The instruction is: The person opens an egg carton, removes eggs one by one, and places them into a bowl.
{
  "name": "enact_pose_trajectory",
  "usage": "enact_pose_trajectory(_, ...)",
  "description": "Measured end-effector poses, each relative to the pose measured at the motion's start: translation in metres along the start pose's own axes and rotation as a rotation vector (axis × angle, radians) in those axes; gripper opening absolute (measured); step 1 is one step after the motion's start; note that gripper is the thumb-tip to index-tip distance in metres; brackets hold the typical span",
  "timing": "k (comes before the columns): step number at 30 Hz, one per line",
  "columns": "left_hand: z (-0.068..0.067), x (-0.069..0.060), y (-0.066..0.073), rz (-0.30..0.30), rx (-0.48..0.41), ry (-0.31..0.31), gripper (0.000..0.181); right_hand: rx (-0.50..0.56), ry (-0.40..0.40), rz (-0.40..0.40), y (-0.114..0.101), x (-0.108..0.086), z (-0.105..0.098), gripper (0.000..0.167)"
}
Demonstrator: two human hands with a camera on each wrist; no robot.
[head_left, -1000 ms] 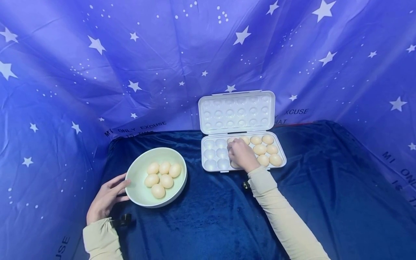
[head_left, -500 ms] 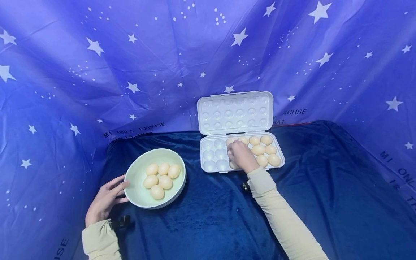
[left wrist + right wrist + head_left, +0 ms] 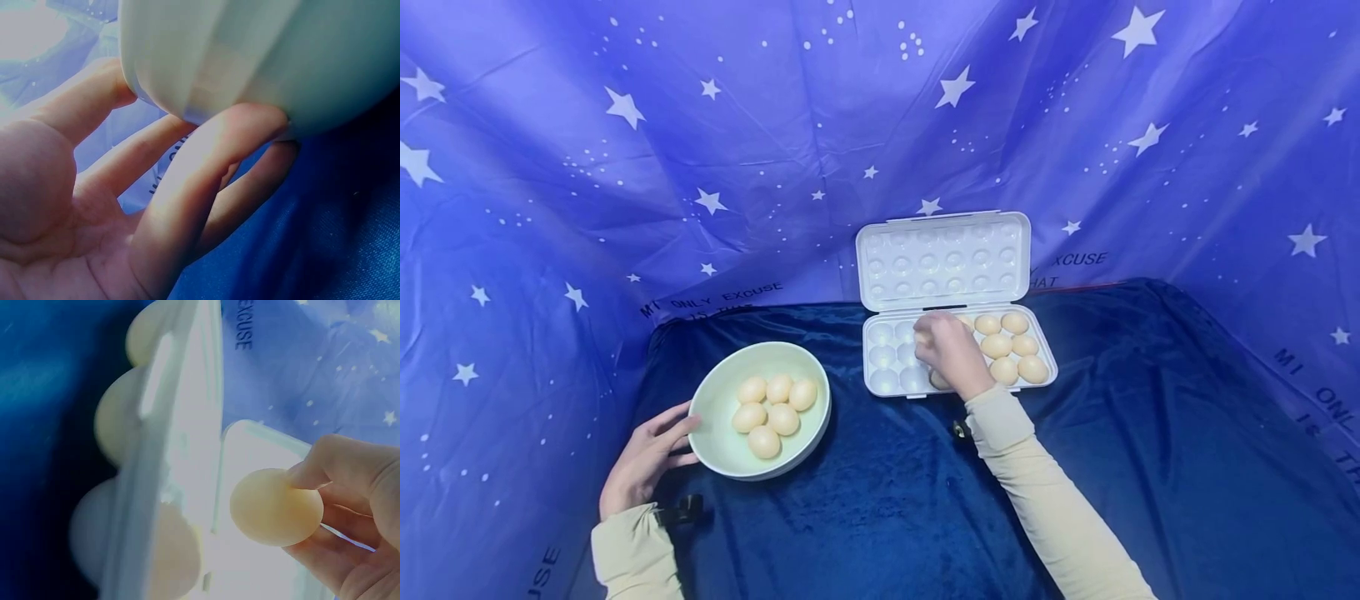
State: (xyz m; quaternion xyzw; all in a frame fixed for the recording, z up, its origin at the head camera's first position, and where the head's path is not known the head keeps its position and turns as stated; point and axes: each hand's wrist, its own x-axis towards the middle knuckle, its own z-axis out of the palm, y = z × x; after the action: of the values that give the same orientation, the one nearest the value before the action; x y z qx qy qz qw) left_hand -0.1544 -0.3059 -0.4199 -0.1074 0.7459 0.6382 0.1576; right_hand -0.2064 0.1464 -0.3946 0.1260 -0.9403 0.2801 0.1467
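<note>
My right hand (image 3: 953, 352) is over the left-middle part of an open white egg carton (image 3: 872, 392). In the right wrist view, its thumb and fingers pinch a pale tan egg (image 3: 275, 506), held clear of the carton's cups. Eggs (image 3: 997, 346) fill the carton's right-hand cups, while the leftmost cups hold none; my hand hides some in between. On the left, my left hand (image 3: 643, 462) grips the edge of a pale green bowl (image 3: 711, 433). The left wrist view has its fingers (image 3: 250, 125) against the bowl's underside. Several eggs (image 3: 764, 442) lie in the bowl.
The carton's lid (image 3: 943, 262) stands raised at the back, against a blue star-printed curtain (image 3: 775, 167). Dark blue velvet cloth (image 3: 865, 517) covers the table, and a strip of it separates the bowl from the carton.
My right hand has risen and shifted slightly left and back over the carton. The left hand stays on the bowl, and the bowl's eggs look the same.
</note>
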Motion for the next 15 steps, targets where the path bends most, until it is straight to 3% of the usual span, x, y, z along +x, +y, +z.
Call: enact_pose_trajectory(15, 0.000, -0.001, 0.001, -0.002, 0.012, -0.001, 0.067, 0.046, 0.028, -0.128, -0.053, 0.011, 0.003, 0.029)
